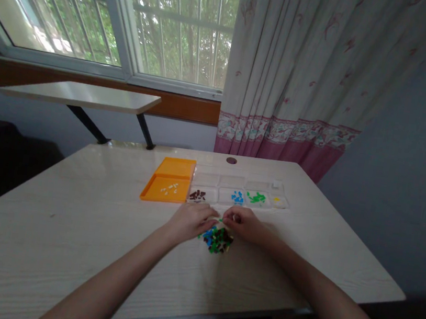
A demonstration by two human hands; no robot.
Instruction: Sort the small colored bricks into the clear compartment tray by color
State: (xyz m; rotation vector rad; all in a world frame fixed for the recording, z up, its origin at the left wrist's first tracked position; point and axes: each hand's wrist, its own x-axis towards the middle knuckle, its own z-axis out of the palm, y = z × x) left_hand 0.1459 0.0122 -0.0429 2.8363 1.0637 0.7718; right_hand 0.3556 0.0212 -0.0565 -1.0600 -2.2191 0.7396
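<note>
A small heap of mixed pieces (pixel 218 241), green, blue, dark brown and pale, lies on the table between my forearms. My left hand (pixel 193 221) rests at the heap's far left side, its thumb and fingers apart and curved toward the pieces. At the far right side of the heap, my right hand (pixel 242 224) is closed in a pinch. A tiny green piece (pixel 221 220) shows at its fingertips; the exact kind of piece is too small to make out.
Beyond my hands lies an open orange case (pixel 175 168) with white pieces. Beside it is a clear compartment tray (pixel 232 181) holding dark brown pieces (pixel 197 195), blue pieces (pixel 237 197), green pieces (pixel 256 197) and yellow bits (pixel 276 199). A raised shelf (pixel 83 95) stands at the back left.
</note>
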